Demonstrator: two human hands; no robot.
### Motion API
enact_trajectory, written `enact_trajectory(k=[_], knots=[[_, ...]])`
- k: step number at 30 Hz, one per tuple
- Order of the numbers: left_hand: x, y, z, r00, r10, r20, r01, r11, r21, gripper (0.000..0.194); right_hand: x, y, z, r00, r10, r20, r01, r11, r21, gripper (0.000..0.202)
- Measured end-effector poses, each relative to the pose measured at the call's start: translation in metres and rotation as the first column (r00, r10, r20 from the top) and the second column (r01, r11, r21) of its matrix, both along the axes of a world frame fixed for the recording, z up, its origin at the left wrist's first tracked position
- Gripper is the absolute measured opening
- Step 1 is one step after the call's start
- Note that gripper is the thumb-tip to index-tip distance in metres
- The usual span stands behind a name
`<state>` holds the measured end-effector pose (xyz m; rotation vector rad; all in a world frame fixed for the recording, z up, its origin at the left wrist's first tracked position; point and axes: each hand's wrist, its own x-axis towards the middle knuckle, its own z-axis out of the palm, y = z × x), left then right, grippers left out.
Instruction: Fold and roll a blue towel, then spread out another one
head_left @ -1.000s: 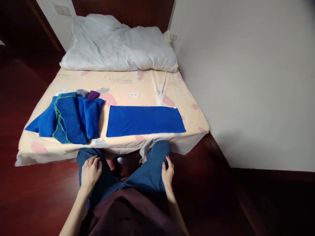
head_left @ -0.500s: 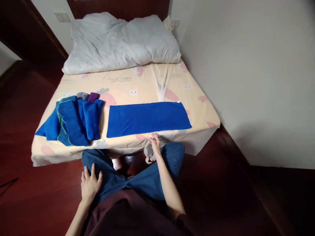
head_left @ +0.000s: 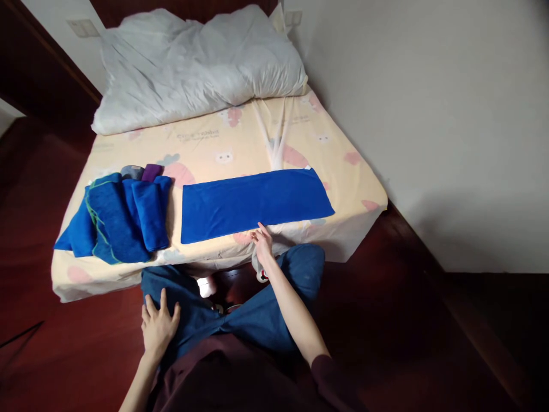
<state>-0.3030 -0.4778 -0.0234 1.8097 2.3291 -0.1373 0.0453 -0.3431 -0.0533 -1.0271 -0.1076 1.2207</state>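
Note:
A blue cloth [head_left: 253,205] lies flat as a long rectangle near the front edge of the bed [head_left: 206,154]. My right hand [head_left: 263,243] is at that edge, just below the cloth's near side, its index finger stretched toward it and the other fingers partly bent. Whether the fingertip touches the cloth cannot be made out. My left hand [head_left: 160,326] rests on my left thigh with its fingers spread, holding nothing. To the left on the bed sits a heap of blue cloths [head_left: 114,217], one edged with green thread.
Behind the heap are a grey rolled cloth [head_left: 132,171] and a purple one [head_left: 152,172]. A large white pillow or quilt [head_left: 197,63] lies at the head of the bed. A grey wall [head_left: 429,114] stands on the right.
My right hand has moved slightly up and left toward the cloth's near edge. The view has shifted a little. My left hand stays on my thigh.

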Motion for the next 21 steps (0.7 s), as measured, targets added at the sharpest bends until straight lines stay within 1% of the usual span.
enact_trajectory(k=[3,6,10,14,15,16,18,19,21], knots=[[0.000,0.000,-0.001,1.000,-0.005,-0.011,0.005,1.000,0.011,0.071,-0.001,0.004,-0.003,0.991,-0.117,-0.062,0.115,0.992,-0.046,0.056],[0.002,0.001,-0.002,0.999,-0.011,-0.035,0.012,1.000,0.024,0.070,-0.002,0.008,-0.004,0.980,-0.173,-0.097,0.164,0.982,-0.094,0.051],[0.009,0.007,-0.002,0.995,-0.020,-0.093,0.023,0.999,0.028,0.068,-0.003,0.016,-0.004,0.977,-0.179,-0.114,0.171,0.982,-0.083,0.059],[0.013,0.022,-0.003,0.984,-0.100,-0.147,0.110,0.992,0.067,0.060,-0.003,0.023,-0.002,0.974,-0.177,-0.140,0.163,0.981,-0.108,0.064],[0.013,0.028,-0.003,0.984,-0.133,-0.122,0.142,0.987,0.069,0.056,-0.004,0.024,-0.001,0.972,-0.189,-0.136,0.172,0.977,-0.129,0.064],[0.015,0.036,-0.003,0.984,-0.168,-0.064,0.172,0.983,0.062,0.051,-0.005,0.025,-0.001,0.970,-0.203,-0.132,0.182,0.971,-0.152,0.062],[0.024,0.057,0.001,0.961,-0.234,0.149,0.232,0.972,0.029,0.043,-0.007,0.025,-0.002,0.965,-0.227,-0.128,0.201,0.962,-0.185,0.059],[0.034,0.071,0.005,0.927,-0.257,0.272,0.262,0.965,0.020,0.041,-0.008,0.026,-0.002,0.963,-0.239,-0.127,0.212,0.958,-0.195,0.058],[0.064,0.105,0.016,0.831,-0.310,0.462,0.324,0.945,0.051,0.041,-0.011,0.026,-0.004,0.956,-0.268,-0.117,0.238,0.947,-0.217,0.055]])
